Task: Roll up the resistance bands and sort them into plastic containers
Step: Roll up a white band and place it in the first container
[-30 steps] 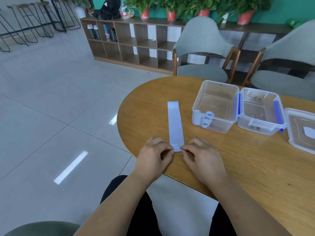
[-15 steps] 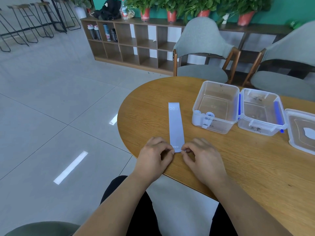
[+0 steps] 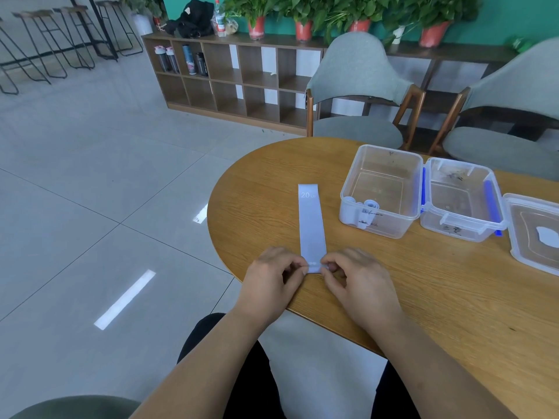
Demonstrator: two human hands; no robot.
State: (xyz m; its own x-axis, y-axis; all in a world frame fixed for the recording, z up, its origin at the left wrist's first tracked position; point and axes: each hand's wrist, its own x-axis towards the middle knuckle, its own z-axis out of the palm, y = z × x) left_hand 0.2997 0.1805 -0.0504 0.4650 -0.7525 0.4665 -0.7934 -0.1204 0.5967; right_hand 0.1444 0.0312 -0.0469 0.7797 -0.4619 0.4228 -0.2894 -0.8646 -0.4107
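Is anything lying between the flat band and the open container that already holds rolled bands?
Nothing visible: only bare wooden table lies between the pale lavender flat resistance band and the clear lidless plastic container. The left hand and right hand pinch the band's near end.

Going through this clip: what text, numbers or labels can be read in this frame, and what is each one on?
"20", followed by smaller letters, probably "LB": far end of the flat resistance band.
Small white print at the band's near end: too small to read.
Dark handwriting on the front of the left container: illegible.
Dark handwriting on the front of the middle container: illegible.
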